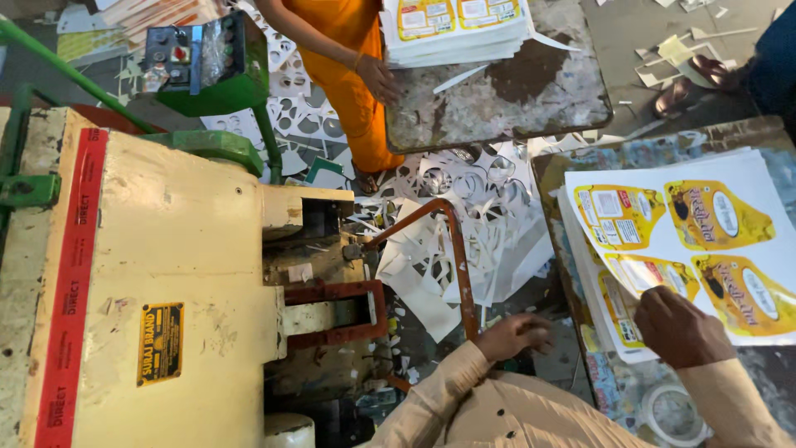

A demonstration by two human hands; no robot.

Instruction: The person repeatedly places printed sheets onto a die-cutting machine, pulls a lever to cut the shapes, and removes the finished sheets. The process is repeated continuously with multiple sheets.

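My right hand [676, 325] lies on the near corner of a stack of white sheets printed with yellow label shapes [705, 241], fingers bent down on the top sheet. The stack rests on a worn patterned table [572, 166] at the right. My left hand [516, 333] hangs loosely curled beside a rust-orange bent rod [458, 265] that juts from a big cream machine [166, 274]. Whether that hand holds anything is hidden.
A person in orange stands at the back with a hand [377, 79] on a scuffed table [497, 99] bearing another sheet stack [456, 25]. White cut-out paper scraps [489, 216] cover the floor. A green control box [203, 58], a sandalled foot [688, 87] and a tape roll [672, 415] are nearby.
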